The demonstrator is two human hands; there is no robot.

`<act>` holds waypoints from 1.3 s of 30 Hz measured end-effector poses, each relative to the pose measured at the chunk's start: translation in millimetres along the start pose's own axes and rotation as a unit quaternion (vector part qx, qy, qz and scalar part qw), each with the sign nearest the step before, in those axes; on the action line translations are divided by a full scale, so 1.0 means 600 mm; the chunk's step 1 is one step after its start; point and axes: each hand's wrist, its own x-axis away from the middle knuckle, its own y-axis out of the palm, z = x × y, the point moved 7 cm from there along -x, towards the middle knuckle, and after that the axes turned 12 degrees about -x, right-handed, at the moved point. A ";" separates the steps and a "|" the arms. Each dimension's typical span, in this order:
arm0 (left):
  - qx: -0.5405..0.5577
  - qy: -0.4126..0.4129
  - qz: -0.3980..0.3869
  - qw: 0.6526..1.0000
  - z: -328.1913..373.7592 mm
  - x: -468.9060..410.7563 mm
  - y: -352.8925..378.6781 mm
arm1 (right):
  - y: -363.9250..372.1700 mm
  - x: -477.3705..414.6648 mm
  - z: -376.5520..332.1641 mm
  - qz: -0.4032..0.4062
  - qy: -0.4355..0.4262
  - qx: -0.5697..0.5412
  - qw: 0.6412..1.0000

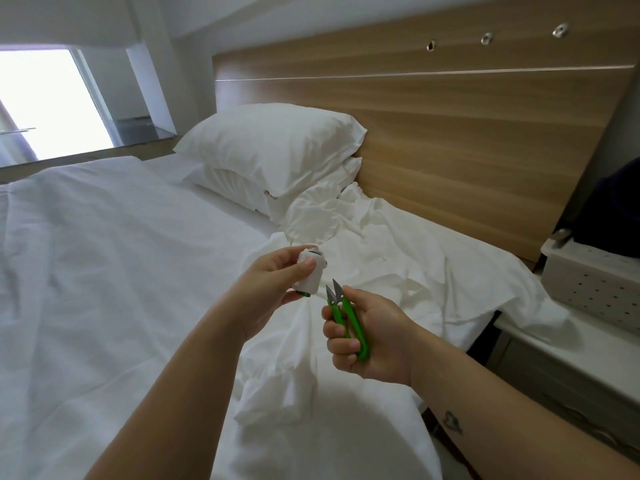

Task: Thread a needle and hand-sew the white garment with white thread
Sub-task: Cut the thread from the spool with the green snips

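My left hand (pixel 273 285) grips a spool of white thread (pixel 313 271) with a green base, held above the bed. Just right of it and slightly lower, my right hand (pixel 367 337) grips green thread snips (pixel 346 317), their steel blades parted and pointing up toward the spool. The white garment (pixel 349 244) lies crumpled on the bed under and beyond both hands. No needle shows, and no loose thread end is visible between spool and blades.
White bed sheet (pixel 104 271) spreads to the left. Two stacked white pillows (pixel 270 147) lean on a wooden headboard (pixel 467 133). A perforated grey box (pixel 595 282) sits on the white nightstand (pixel 554 344) at right. A bright window (pixel 45 102) is at far left.
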 end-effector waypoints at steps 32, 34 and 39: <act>-0.099 -0.052 -0.098 0.989 -0.020 -0.001 0.049 | -0.004 0.023 -0.056 0.070 -0.199 0.188 0.959; -0.089 -0.048 -0.090 0.991 -0.019 -0.002 0.051 | -0.005 0.023 -0.061 0.084 -0.234 0.198 0.948; -0.080 -0.050 -0.081 0.992 -0.026 -0.009 0.049 | -0.009 0.019 -0.061 0.098 -0.242 0.189 0.947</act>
